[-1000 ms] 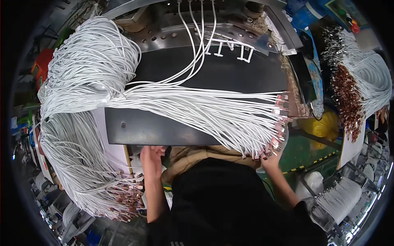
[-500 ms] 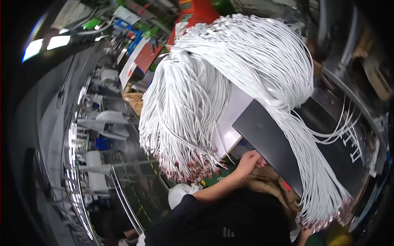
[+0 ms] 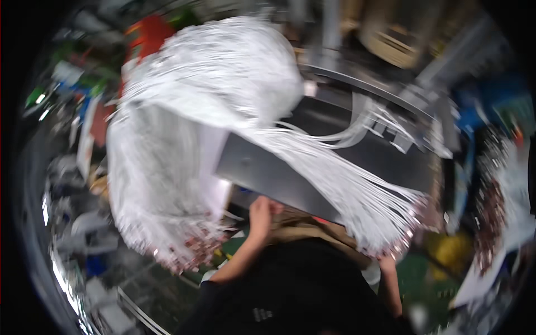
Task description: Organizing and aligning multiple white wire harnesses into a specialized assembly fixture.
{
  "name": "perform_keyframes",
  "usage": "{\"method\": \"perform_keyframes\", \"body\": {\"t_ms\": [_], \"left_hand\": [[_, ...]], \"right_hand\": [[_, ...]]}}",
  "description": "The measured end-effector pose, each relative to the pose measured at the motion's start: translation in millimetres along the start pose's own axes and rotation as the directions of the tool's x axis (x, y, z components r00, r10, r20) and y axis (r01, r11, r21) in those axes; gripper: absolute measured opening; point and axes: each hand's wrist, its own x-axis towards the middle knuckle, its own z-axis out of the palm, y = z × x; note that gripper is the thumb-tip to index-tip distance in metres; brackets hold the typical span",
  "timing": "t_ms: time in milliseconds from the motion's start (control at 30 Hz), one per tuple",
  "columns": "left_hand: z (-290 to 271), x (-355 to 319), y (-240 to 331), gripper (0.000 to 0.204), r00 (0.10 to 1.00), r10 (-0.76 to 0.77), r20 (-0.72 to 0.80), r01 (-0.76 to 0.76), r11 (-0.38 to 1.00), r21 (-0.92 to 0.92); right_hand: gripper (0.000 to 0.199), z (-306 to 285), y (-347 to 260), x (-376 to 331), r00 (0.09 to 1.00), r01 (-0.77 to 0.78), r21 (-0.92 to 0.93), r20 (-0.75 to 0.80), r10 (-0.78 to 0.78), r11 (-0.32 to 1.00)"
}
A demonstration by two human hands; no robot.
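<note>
Beyond the left fingers (image 3: 273,206), the white cables (image 3: 324,170) slant lengthwise over the counter (image 3: 251,162), plugs (image 3: 412,223) pointing rightward near the right fingers (image 3: 387,261); whether fingers pinch, I cannot tell, and the shirt's mark (image 3: 261,314) is blurred.

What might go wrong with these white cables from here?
The fanned cables overhang the near edge of the black board beside the right hand, so an arm might snag them. The hanging bundle on the left could pull others down; what secures it isn't visible.
</note>
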Motion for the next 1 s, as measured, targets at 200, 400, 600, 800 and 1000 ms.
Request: {"method": "perform_keyframes", "body": {"t_ms": [200, 400, 600, 800, 1000], "left_hand": [[29.1, -45.7, 39.8, 0.035, 0.902, 0.283, 0.325, -0.331, 0.938, 0.101], [101.2, -45.9, 133.5, 0.027, 0.215, 0.723, 0.657, -0.976, 0.17, 0.133], [148.5, -10.4, 156.0, 0.039, 0.084, 0.573, 0.815, -0.97, -0.14, 0.198], [93.1, 60.8, 185.2, 0.026, 0.223, 0.64, 0.735, -0.849, -0.244, 0.47], [129.9, 82.3, 196.3, 0.043, 0.343, 0.672, 0.656, -0.782, -0.183, 0.596]], "right_hand": [[0.032, -198.5, -36.6, -52.9, 0.99, 0.117, 0.767, -0.042, -0.133, 0.631], [0.029, -292.3, -155.1, -38.4, 0.619, 0.756, 0.399, -0.693, -0.369, 0.52], [0.022, -300.8, -211.8, 62.9, 0.212, 0.562, -0.459, -0.723, -0.657, 0.687], [0.027, -214.6, -113.7, -24.1, 0.063, 0.757, 0.398, -0.834, 0.548, 0.519], [0.015, 47.0, 50.2, 8.5, 0.367, -0.123, 0.294, -0.874, 0.318, 0.948]]}}
